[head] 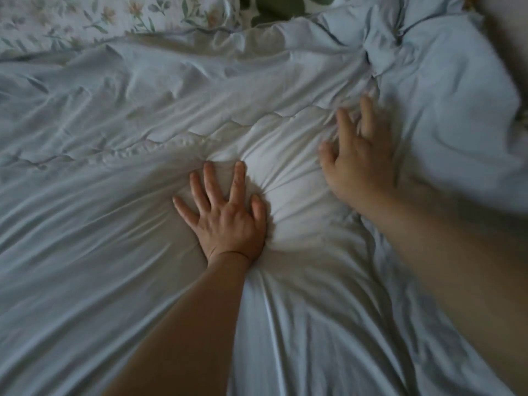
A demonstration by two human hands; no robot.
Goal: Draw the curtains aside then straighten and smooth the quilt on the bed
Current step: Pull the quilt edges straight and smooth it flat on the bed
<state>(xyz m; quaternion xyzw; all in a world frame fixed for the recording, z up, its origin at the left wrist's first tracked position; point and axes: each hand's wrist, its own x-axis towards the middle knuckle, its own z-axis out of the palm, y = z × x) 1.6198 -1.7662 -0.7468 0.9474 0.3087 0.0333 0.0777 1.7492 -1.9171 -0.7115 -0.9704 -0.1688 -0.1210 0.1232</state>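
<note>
Pale blue quilt (120, 252) covers the bed, under both hands. Left hand (225, 215) flat, fingers spread, pressing the centre. Right hand (360, 161) blurred, fingers spread on creases far right.

the quilt (120, 224) is pale blue, plain, with a wavy stitched line across it and grey shadow in the folds. the pillowcase (85, 21) at the top left is white with a floral print: small orange flowers and grey-green leaves. next to it, a white fabric (274, 10) has big dark green leaf shapes.
</note>
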